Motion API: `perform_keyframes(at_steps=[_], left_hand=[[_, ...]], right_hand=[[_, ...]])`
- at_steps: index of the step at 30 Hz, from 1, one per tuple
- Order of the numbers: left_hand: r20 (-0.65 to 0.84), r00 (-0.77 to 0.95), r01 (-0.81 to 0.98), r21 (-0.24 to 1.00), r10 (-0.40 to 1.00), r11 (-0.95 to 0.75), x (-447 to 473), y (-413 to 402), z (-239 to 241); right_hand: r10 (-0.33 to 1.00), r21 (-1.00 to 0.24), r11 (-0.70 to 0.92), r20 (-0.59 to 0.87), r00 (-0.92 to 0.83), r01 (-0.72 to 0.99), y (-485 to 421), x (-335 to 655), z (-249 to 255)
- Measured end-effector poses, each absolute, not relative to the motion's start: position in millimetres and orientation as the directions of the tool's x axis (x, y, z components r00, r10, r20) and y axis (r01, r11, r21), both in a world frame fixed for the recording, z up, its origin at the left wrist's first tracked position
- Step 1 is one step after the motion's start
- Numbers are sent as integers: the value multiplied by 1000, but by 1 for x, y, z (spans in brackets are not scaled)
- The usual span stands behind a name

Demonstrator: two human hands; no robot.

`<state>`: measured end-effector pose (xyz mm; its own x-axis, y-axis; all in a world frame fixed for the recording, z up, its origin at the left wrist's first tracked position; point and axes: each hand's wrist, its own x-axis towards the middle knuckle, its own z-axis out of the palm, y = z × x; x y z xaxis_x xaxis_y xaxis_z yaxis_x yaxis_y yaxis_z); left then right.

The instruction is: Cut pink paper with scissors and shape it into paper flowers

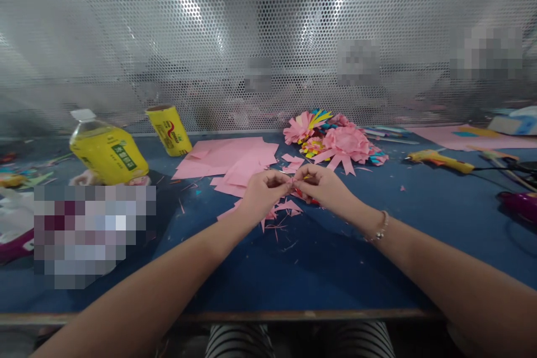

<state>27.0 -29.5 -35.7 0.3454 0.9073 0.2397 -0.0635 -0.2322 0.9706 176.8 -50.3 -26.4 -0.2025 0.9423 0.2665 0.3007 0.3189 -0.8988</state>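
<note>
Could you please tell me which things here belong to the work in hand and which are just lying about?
Probably belong:
- small pink piece between left hand and right hand
- pink sheets
- paper flowers
- possibly glue gun

Probably lying about:
- yellow bottle
- yellow cylinder

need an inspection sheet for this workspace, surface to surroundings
Surface: flat dark blue tabletop, scattered with small scraps.
Job's things: small pink piece between the fingertips, detail too small to tell; flat pink paper sheets in an overlapping pile; ruffled pink, yellow and blue paper flowers behind.
Clutter: cut pink paper scraps; yellow bottle with white cap; yellow cylindrical container; yellow stick-shaped tool.
Hands: left hand and right hand pinched, fingertips meeting.
Cables: thin black cable at the tool's right end.
Surroundings: grey perforated metal screen behind.
</note>
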Motion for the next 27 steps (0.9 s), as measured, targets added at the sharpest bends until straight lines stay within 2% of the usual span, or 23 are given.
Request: perform_keyframes(at_steps=[6, 11, 13, 18, 24, 27], left_hand=[[206, 331, -32, 978, 921, -208, 27, -29, -36], [274, 298, 12, 957, 914, -290, 27, -28, -36], [339, 243, 57, 930, 909, -362, 27, -29, -35], [475, 161, 151, 854, 865, -497, 26, -38, -31], [636, 176, 171, 732, 751, -660, 26, -59, -20], [699, 172, 197, 666, 694, -720, 25, -62, -18]], right_hand=[[964, -933, 235, 188, -189, 273, -52, 175, -26], [962, -937, 244, 201, -186, 251, -54, 174, -27], [950, -906, 302, 258, -176, 298, -54, 175, -27], [843, -730, 511, 530, -97, 453, -57, 175, -24], [674, -563, 688, 730, -115, 458, -67, 174, -19], [612, -492, 723, 782, -119, 485, -70, 175, -19]])
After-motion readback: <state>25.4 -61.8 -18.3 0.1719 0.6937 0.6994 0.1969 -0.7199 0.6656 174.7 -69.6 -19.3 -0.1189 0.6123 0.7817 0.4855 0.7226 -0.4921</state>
